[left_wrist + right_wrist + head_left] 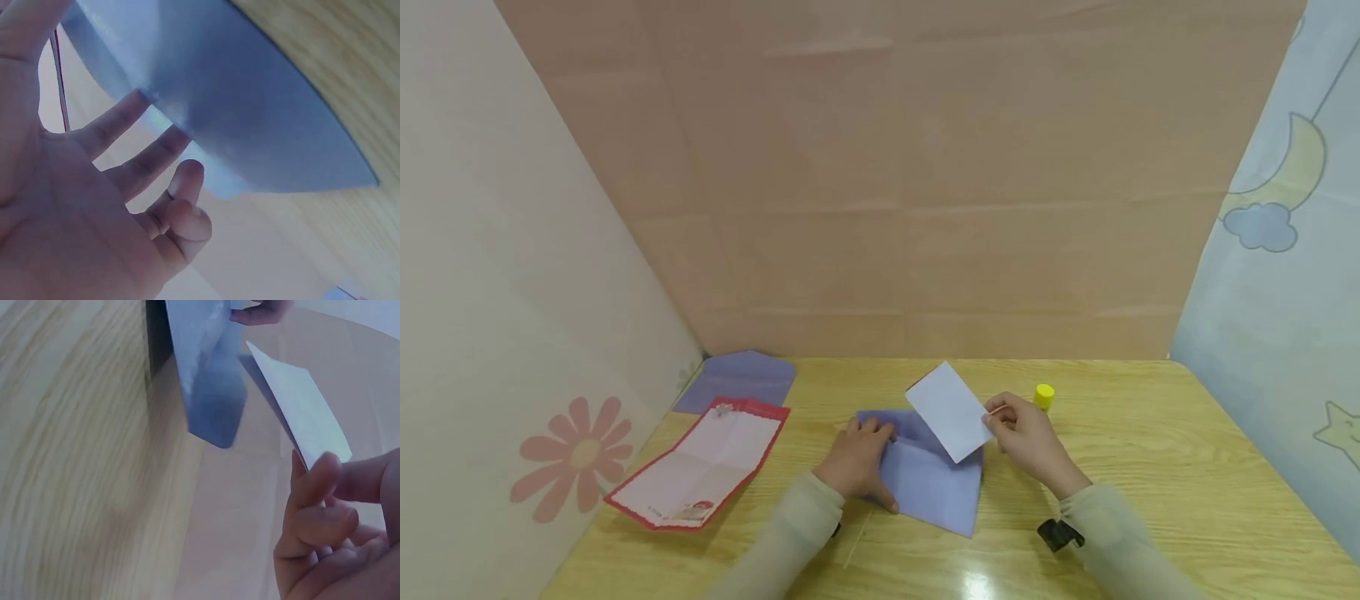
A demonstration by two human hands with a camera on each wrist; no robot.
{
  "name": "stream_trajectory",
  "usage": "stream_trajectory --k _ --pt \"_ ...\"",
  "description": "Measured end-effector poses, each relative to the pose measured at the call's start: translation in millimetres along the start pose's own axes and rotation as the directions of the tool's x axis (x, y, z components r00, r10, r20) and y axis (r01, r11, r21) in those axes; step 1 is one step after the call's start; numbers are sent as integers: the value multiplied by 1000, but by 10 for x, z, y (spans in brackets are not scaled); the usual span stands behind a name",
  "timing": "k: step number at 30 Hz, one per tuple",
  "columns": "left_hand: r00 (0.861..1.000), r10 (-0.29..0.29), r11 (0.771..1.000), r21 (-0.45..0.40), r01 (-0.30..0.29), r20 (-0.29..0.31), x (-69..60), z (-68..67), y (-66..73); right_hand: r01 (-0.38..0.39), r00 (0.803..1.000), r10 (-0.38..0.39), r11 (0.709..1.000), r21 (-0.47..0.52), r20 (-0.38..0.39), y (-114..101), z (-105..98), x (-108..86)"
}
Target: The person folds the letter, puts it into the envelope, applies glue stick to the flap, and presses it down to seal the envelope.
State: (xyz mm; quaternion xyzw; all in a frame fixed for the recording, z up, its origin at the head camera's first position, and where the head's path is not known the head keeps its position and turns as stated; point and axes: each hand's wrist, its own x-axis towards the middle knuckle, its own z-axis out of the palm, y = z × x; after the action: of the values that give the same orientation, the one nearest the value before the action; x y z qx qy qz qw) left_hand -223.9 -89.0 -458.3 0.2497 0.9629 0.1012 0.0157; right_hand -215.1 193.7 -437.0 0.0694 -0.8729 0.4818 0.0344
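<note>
While right hand [1028, 437] pinches card [949, 412] | left hand [854, 462], spread wide, touches envelope [932, 490] | yellow cap [1043, 397]: head view only

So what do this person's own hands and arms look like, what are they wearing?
The left hand and right hand are bare; no gloves or rings show. The left sleeve and right sleeve are long, loose and pale cream, reaching about to the wrists. A small black object sits at the right cuff; I can't make out its details.
</note>
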Motion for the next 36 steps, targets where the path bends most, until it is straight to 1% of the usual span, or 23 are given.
stream_trajectory --k 2,6,8,12,17,20,26,31,36 --pt "1000 16 1000 27 -16 -15 -11 3 37 2 999 -2 1000 -5 -35 -4 21 -2" --pt "998 45 997 68 -42 -36 -27 8 101 9 995 -14 999 -47 -103 1 70 6" --pt "997 54 996 79 -50 -49 -37 4 131 16 992 -25 997 -71 -120 1 93 10" --pt "995 71 994 93 -65 -71 -49 -2 173 43 991 -56 994 -105 -124 -2 131 9" --pt "994 81 992 101 -73 -77 -57 5 188 79 990 -98 980 -183 -102 17 180 -1" --pt "994 80 993 96 -73 -74 -54 9 188 89 991 -109 970 -226 -77 36 207 1" --pt "994 88 990 114 -80 -68 -42 32 191 105 991 -125 945 -310 -44 35 236 -16" --pt "993 90 991 107 -82 -77 -44 39 196 126 990 -139 928 -352 -12 -17 242 -52" --pt "992 91 992 98 -82 -83 -50 29 208 169 985 -169 910 -379 34 -73 258 -95"
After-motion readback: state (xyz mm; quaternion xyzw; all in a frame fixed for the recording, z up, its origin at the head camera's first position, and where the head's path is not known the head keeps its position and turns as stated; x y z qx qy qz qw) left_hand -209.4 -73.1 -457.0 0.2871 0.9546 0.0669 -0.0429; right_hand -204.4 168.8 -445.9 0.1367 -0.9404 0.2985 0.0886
